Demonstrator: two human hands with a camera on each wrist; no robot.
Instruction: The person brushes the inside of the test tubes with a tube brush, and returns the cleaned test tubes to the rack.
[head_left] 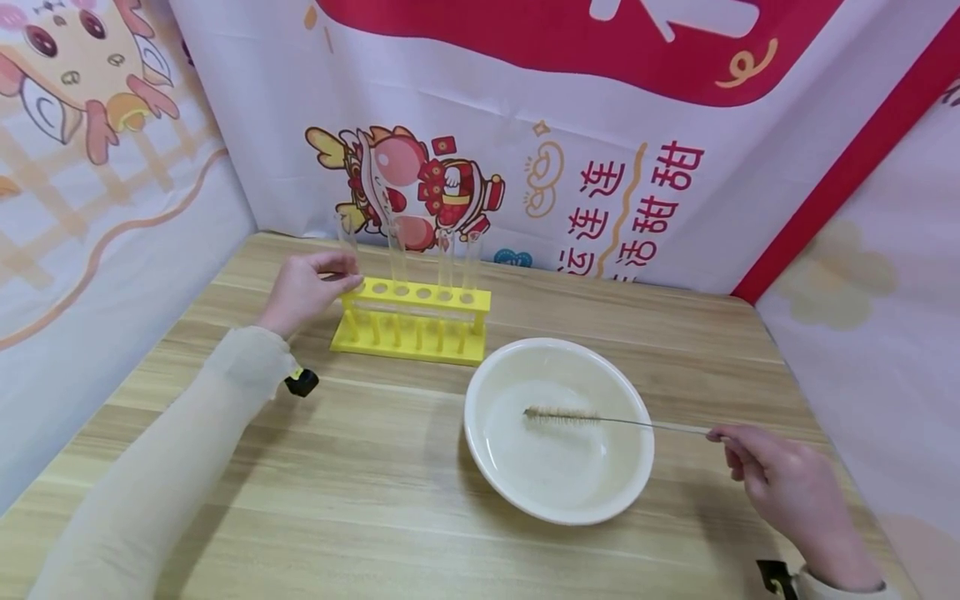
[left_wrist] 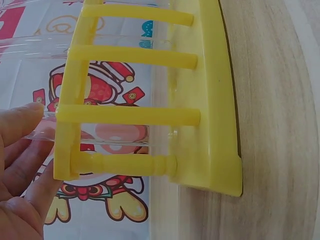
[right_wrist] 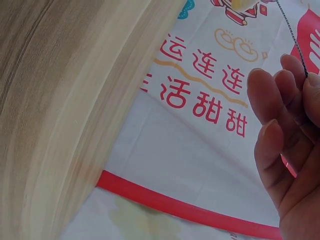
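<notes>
My left hand (head_left: 307, 287) pinches a clear glass test tube (head_left: 347, 232) at the left end of a yellow test tube rack (head_left: 408, 353). In the left wrist view, thumb and fingers lie on either side of that tube just above the rack's upper bar (left_wrist: 70, 105). Several other clear tubes stand upright in the rack. On the right, my right hand (head_left: 787, 483) holds the thin twisted-wire handle of a test tube brush (head_left: 561, 413) between thumb and fingers. The brush's pale bristle end is over or inside a white bowl (head_left: 491, 467); whether it touches the bowl cannot be told.
Everything stands on a wood-grain table (head_left: 360, 492). A printed white and red cloth (head_left: 525, 100) hangs along the back edge, with more cloth at the left and right sides. The bowl sits close to the rack's right front corner.
</notes>
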